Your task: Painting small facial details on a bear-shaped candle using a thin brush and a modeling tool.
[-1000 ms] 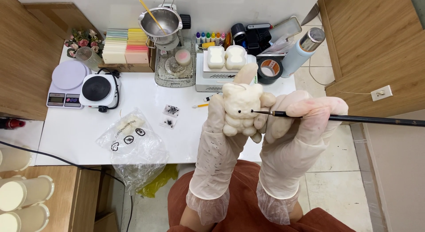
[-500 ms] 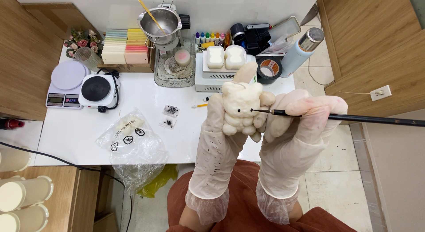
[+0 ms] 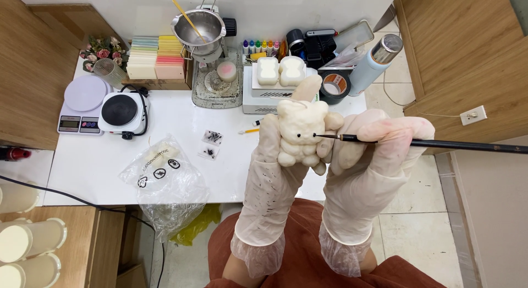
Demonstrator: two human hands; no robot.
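The landmark here is the white table (image 3: pixel 181 134). At its left end sit a scale (image 3: pixel 82 103) and a black hotplate (image 3: pixel 120 111); a clear bag (image 3: pixel 165 180) hangs over its near edge, and a steel pot (image 3: pixel 198 25) stands at the back.

Above the table's near right edge, the left hand (image 3: pixel 272 172), gloved, is closed around a cream bear figure (image 3: pixel 300 133). The thumb wraps its left side and the fingers (image 3: pixel 330 123) come round from behind on the right, one finger rising above the head. The bear stands upright, long axis vertical, face turned toward the camera.

A thin black brush (image 3: pixel 440 145) lies nearly level, its long axis running left to right. The tip points left and seems to touch the bear's face by the right-hand black eye dot, though the contact is too fine to be sure of. The handle runs out past the table's right edge over the tiled floor.

The right hand (image 3: pixel 374 161), also gloved, is curled shut round the brush near its ferrule, knuckles just beside the left hand's fingers.
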